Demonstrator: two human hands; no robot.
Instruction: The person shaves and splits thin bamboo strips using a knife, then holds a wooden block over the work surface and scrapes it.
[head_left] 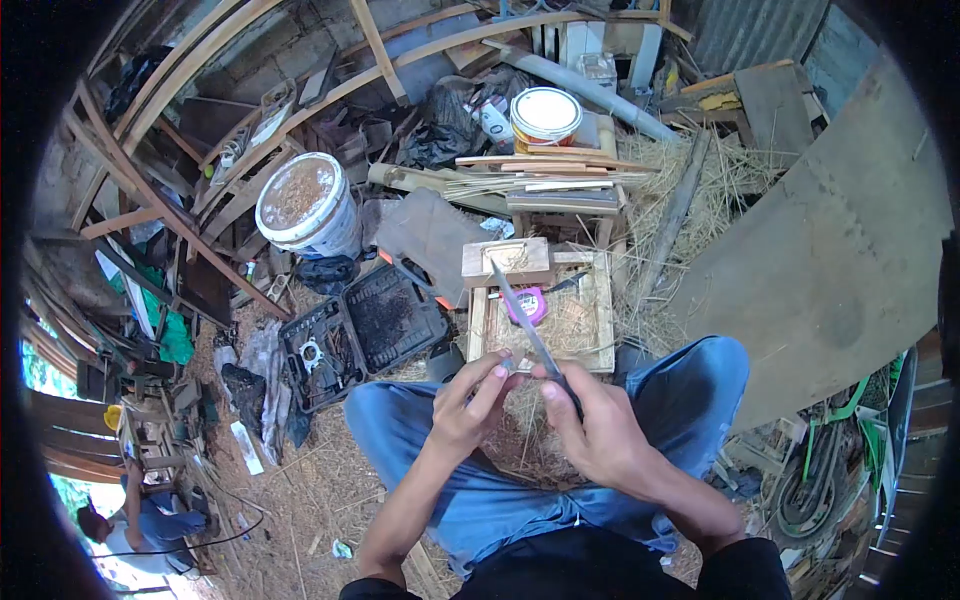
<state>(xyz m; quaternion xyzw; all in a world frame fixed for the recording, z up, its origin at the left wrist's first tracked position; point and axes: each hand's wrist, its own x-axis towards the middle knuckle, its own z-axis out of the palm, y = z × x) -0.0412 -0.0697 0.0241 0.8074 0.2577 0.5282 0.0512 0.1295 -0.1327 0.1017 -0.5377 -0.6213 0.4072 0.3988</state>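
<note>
My right hand (600,430) is closed around the dark handle of a knife (528,325), whose long grey blade points forward and slightly left. Close beside the blade, my left hand (460,412) has its thumb and fingers pinched together; a small thing seems to be at the fingertips, too small to name. Beyond the hands lies a shallow wooden frame (604,335) with a pink tape measure (526,306) in it. A wooden block (506,264) with a recess holding shavings rests at its far edge, behind the blade tip.
An open black tool case (395,318) lies left of the frame, below a white bucket (308,205). Stacked wood strips (560,180) and a lidded bucket (546,115) stand farther back. A large board (820,250) leans at right. Another person (150,520) sits at lower left.
</note>
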